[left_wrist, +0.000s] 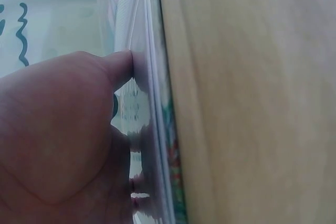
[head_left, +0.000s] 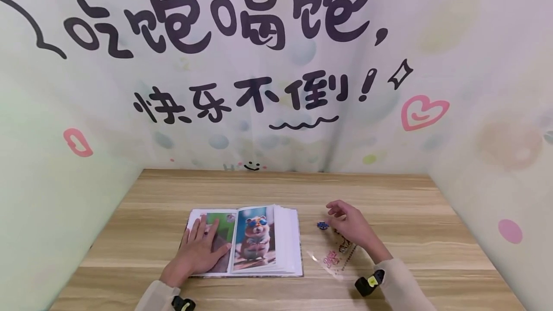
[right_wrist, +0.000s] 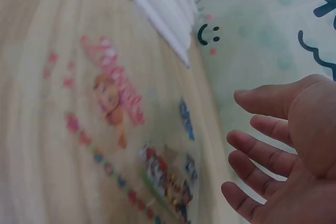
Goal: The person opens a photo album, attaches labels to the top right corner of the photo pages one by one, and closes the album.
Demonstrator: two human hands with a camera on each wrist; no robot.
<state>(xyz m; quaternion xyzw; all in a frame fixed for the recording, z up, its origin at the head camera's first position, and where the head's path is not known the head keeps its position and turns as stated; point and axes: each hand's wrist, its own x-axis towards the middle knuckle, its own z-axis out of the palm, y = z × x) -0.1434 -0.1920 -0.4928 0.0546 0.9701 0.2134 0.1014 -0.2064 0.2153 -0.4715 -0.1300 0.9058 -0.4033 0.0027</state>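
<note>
An opened photo album (head_left: 294, 246) lies on the wooden table. My left hand (head_left: 196, 252) rests flat on its left page with spread fingers, partly covering a green and grey picture (head_left: 224, 232). In the left wrist view, the thumb (left_wrist: 122, 66) touches the glossy page. The right page shows a photo of a furry animal in sunglasses (head_left: 256, 239). Right of the album, my right hand (head_left: 352, 227) hovers with loosely bent fingers, holding nothing, over a clear sticker sheet (head_left: 318, 257). Pink lettering (right_wrist: 113, 72), cartoon figures and a dotted strip are printed on it; a blue sticker (head_left: 322, 225) shows near the fingers.
The wooden table (head_left: 173, 188) extends around the album and sheet. A printed cloth wall (head_left: 276, 148) with large black characters stands behind it, with pale side walls left and right. Each wrist wears a small black camera (head_left: 367, 284).
</note>
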